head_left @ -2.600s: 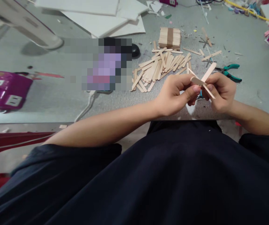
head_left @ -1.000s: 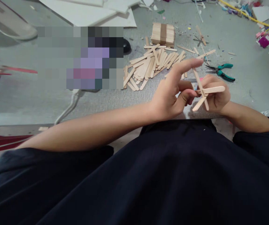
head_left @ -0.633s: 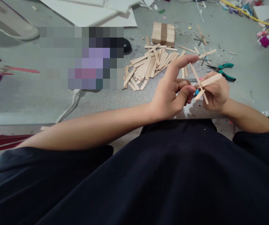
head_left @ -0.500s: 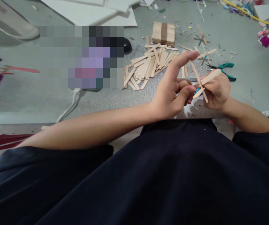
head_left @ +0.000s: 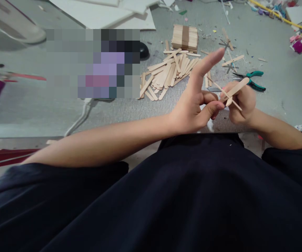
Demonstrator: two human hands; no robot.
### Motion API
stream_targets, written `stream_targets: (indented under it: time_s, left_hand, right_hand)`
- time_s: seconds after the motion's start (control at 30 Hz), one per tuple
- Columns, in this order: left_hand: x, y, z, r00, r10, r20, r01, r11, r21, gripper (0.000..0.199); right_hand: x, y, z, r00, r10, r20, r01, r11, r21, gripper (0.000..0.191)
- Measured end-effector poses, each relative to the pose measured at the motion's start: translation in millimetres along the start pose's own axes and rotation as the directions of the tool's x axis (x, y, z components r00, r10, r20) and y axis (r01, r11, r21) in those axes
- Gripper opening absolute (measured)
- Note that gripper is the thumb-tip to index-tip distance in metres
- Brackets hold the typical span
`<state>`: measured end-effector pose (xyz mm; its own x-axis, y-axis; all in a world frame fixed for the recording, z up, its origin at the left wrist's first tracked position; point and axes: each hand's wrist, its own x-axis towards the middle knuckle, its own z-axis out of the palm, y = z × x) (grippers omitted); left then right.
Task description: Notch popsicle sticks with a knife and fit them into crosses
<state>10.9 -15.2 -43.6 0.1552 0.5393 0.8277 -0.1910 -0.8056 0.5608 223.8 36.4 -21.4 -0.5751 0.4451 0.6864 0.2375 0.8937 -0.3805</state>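
Several crossed wooden craft sticks (head_left: 237, 88) form a small piece between my two hands, above the table's front edge. My left hand (head_left: 202, 99) pinches a stick end of this piece between thumb and bent fingers, its index finger stretched up and away. Around the right side of the piece curl the fingers of my right hand (head_left: 241, 103); what exactly they grip is partly hidden. Beyond my left hand lies a loose pile of craft sticks (head_left: 164, 75), with a banded bundle of sticks (head_left: 185, 37) behind it.
Teal-handled pliers (head_left: 254, 78) lie beyond my right hand. Another crossed-stick piece (head_left: 232, 61) rests behind them. A black rounded object (head_left: 143, 50) and a white cable (head_left: 81, 117) are to the left. A magenta object (head_left: 300, 45) and a yellow strip (head_left: 279, 15) lie at the right.
The crossed sticks have turned between my hands, the thin stick now slanting more flatly. My left index finger has straightened upward, off the stick. The blue bit by my left fingertips is mostly hidden now.
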Motion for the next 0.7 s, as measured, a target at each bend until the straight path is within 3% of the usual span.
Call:
stream_targets:
  time_s: [0.1,0.3,0.37,0.43,0.53,0.6,0.63,0.7]
  left_hand:
    - [1,6,-2.6,0.994,-0.109,0.013,0.109,0.994,0.030,0.071]
    - [2,8,-2.9,0.990,-0.113,0.088,0.112,0.994,0.012,0.049]
    - [1,8,-1.8,0.986,-0.146,0.079,0.143,0.989,0.034,0.047]
    - [1,8,-0.8,0.994,-0.106,0.035,0.106,0.994,0.016,0.049]
    - [-1,6,-0.4,0.999,-0.023,-0.042,0.022,1.000,-0.012,0.056]
    - [-2,2,-1.1,0.997,-0.062,-0.052,0.063,0.998,0.022,0.060]
    - [-2,0,-1.5,0.995,-0.087,-0.047,0.088,0.995,0.040,0.062]
    - [-2,-4,-2.0,0.994,-0.100,-0.042,0.102,0.994,0.043,0.063]
  right_hand:
    - [-4,2,3,0.995,0.087,0.039,-0.088,0.996,0.028,0.047]
    - [-3,7,5,0.998,0.049,0.024,-0.050,0.998,0.042,0.058]
    - [-1,3,2,0.997,0.067,0.038,-0.067,0.998,-0.016,0.059]
    - [1,0,0,0.997,0.052,0.053,-0.049,0.998,-0.046,0.056]
    - [3,-2,-2,0.998,-0.057,0.039,0.057,0.998,-0.001,0.045]
    - [3,1,-2,0.995,-0.097,0.017,0.097,0.995,0.015,0.040]
    - [2,3,-2,0.997,-0.076,0.028,0.075,0.997,0.022,0.042]
    - [-1,8,-1,0.990,0.074,0.117,-0.082,0.995,0.061,0.051]
